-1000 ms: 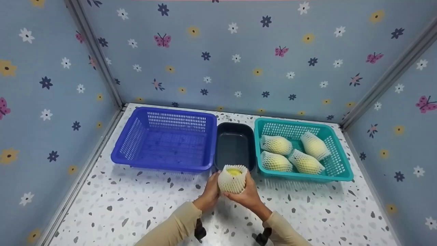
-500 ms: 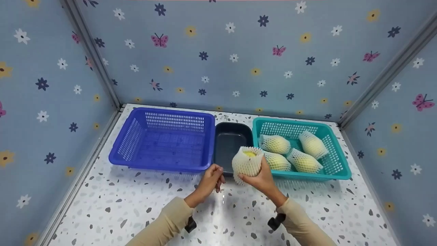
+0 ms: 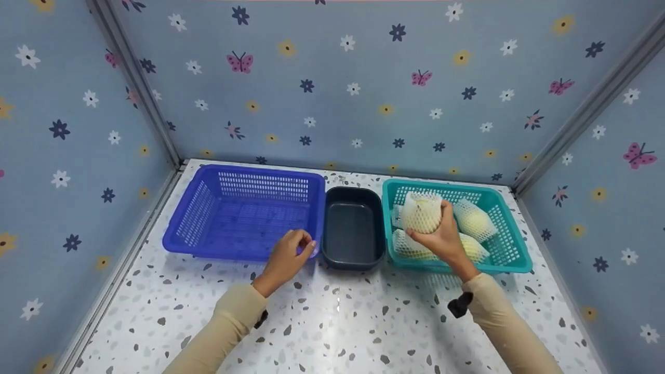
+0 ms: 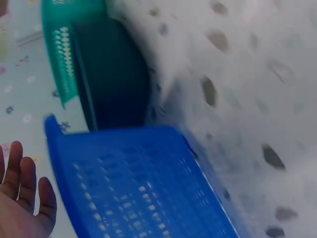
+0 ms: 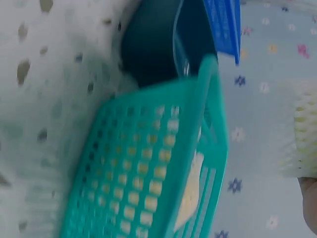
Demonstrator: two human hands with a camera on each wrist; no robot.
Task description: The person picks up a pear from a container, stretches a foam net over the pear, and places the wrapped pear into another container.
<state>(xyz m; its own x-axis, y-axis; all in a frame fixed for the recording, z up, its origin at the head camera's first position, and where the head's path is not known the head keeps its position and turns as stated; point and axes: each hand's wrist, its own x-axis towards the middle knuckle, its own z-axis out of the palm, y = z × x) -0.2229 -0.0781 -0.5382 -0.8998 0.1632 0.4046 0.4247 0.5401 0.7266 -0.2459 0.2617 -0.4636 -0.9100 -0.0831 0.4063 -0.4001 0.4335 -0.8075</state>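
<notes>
A yellow fruit in a white foam net sleeve is held up over the left part of the teal basket. My right hand grips it, with the thumb on its near side. Several like netted fruits, such as one at the right, lie in that basket, partly hidden below the held one. Near the front right corner of the blue-purple basket is my left hand, holding nothing. Its fingers look relaxed in the left wrist view.
Between the two baskets stands a dark grey tub with nothing in it. All three containers sit on a speckled white table. Flower-patterned panels rise behind and along both sides.
My right hand has carried the netted fruit from in front of the tub rightward and over the teal basket. The left hand has let go of the fruit and moved left toward the blue-purple basket.
</notes>
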